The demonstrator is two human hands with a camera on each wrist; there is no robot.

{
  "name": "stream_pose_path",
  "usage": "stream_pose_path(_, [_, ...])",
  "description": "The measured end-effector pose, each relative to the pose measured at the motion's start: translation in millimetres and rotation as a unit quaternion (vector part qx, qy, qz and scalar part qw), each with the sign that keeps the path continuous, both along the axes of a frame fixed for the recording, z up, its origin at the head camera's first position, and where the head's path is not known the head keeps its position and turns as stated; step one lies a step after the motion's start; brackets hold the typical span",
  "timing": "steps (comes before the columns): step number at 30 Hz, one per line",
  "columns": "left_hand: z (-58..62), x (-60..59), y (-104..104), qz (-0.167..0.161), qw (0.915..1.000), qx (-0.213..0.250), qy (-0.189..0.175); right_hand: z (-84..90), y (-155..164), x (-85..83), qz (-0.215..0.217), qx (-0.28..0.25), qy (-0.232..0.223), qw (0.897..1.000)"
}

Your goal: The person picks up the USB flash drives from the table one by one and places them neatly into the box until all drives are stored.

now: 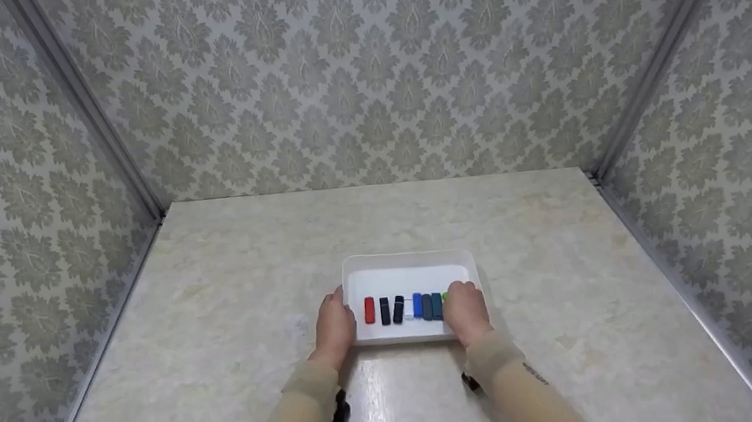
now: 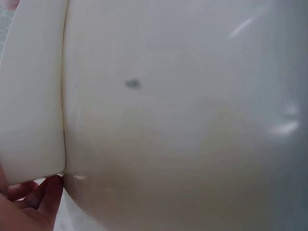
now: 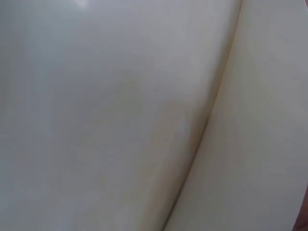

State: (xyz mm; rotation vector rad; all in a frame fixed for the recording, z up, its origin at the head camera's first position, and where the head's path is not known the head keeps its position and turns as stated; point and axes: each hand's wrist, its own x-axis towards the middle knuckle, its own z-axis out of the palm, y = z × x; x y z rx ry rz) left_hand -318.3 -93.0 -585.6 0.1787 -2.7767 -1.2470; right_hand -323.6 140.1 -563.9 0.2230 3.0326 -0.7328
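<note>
A white rectangular tray [image 1: 410, 258] sits on the tabletop near the front middle. A row of several small sticks lies inside it: a red one [image 1: 369, 310], two black ones [image 1: 384, 310], a blue one [image 1: 418, 305], a teal one [image 1: 436, 306]. My left hand [image 1: 335, 327] grips the tray's near left edge. My right hand [image 1: 465, 308] holds the near right edge, its fingers curled over the rim and hiding the row's right end. In the left wrist view the tray wall [image 2: 168, 120] fills the frame, with fingers [image 2: 43, 199] at the bottom left. The right wrist view shows only white tray wall [image 3: 120, 120].
The tray stands on a pale marbled tabletop [image 1: 218, 314]. Patterned walls enclose it at the left, back and right, with metal strips [image 1: 88, 109] in the corners. Bare tabletop stretches behind and beside the tray.
</note>
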Motion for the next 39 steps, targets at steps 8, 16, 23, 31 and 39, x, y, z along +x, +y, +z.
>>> stream_pose_path(8, [-1.1,1.3,-0.2,-0.003,0.9999,-0.005,0.009,1.7,-1.7,2.2,0.000,0.006,-0.007,1.000])
stream_pose_path(16, [-0.4,0.7,0.4,0.004,0.9997,-0.015,0.019,-0.2,-2.3,1.2,-0.004,0.011,0.002,1.000])
stream_pose_path(23, [0.0,0.6,0.4,0.002,0.9997,-0.019,0.015,2.4,-2.6,-1.3,-0.012,0.006,-0.020,1.000])
stream_pose_path(31, [-0.1,-0.5,-0.3,0.001,0.9998,-0.014,0.017,15.2,1.8,-1.3,-0.010,-0.012,-0.033,0.999])
stream_pose_path(39, [1.1,-1.6,-1.0,0.002,1.0000,0.003,-0.001,36.9,18.2,-4.5,-0.017,-0.091,-0.060,0.994])
